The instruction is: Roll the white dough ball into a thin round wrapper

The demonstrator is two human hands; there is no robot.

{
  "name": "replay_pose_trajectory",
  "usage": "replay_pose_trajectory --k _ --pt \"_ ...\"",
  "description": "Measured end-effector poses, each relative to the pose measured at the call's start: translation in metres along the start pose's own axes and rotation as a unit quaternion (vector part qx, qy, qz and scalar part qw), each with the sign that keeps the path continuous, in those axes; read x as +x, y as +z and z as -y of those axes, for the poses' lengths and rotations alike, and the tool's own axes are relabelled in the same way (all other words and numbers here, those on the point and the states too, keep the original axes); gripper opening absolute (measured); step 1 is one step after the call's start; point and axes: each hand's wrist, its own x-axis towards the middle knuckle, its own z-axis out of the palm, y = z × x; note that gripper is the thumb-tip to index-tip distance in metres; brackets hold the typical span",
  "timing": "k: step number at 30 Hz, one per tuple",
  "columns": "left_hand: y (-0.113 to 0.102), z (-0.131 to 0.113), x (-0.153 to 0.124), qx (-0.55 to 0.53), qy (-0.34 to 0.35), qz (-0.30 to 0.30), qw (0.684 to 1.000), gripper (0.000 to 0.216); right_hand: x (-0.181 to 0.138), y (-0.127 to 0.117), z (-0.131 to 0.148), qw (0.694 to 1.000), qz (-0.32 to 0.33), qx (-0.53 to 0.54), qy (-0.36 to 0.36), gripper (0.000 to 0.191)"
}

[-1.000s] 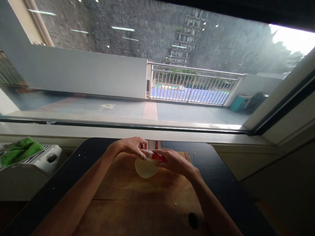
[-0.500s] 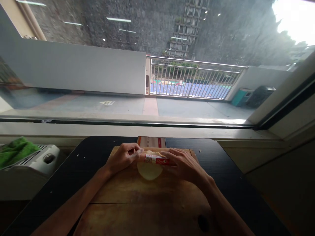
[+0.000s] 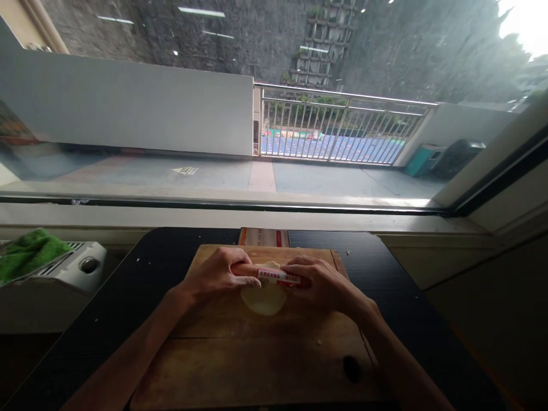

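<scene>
A wooden rolling pin [image 3: 274, 276] with a white and red label lies across the upper part of a round, flat, pale dough sheet [image 3: 264, 301]. My left hand [image 3: 218, 271] is closed around the pin's left end, the thumb along its near side and whitish powder on the fingertips. At the other end, my right hand [image 3: 319, 279] curls over the pin and hides its tip. Dough shows on both sides of the pin. Under it all is a wooden cutting board [image 3: 257, 371] with a dark oval hole near its lower right.
The board rests on a black table [image 3: 115, 308] with small white crumbs. Behind the board lies a flat thing with digits [image 3: 263, 237]. A green cloth [image 3: 34, 254] sits on a white appliance [image 3: 81, 279] at left. A window sill [image 3: 128, 218] runs beyond the table.
The rolling pin has turned, so a different part of its label shows. My left hand has shifted its fingers and thumb around the pin's end. The view has tipped slightly downward.
</scene>
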Motion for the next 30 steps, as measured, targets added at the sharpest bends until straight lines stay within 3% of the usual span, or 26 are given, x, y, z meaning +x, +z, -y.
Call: replay_pose_trajectory --k 6,11,17,20,23,26,30 --pt "-0.003 -0.011 -0.005 0.035 0.049 -0.003 0.998 0.039 -0.003 -0.004 0.001 0.999 -0.009 -0.036 -0.015 0.045" --pt "-0.011 -0.02 -0.012 0.089 0.062 -0.001 0.994 0.046 -0.004 0.0 0.01 0.998 -0.021 -0.046 -0.045 0.045" --pt "-0.006 -0.013 -0.011 0.129 0.017 0.001 0.992 0.043 -0.003 0.001 0.021 0.996 0.011 -0.059 -0.06 0.036" --pt "-0.004 -0.012 -0.012 0.144 0.004 0.006 0.99 0.04 -0.003 0.003 0.022 0.998 0.007 -0.058 -0.026 0.034" --pt "-0.002 -0.014 -0.013 0.145 -0.025 0.01 0.989 0.03 0.0 0.008 0.022 0.996 -0.024 -0.074 0.053 0.038" --pt "0.001 -0.013 -0.012 0.152 -0.034 -0.018 0.988 0.023 0.006 0.012 0.023 0.987 -0.054 -0.099 0.114 0.037" --pt "0.004 -0.004 -0.007 0.166 -0.005 -0.062 0.984 0.028 0.015 0.014 0.022 0.979 -0.074 -0.135 0.135 0.031"
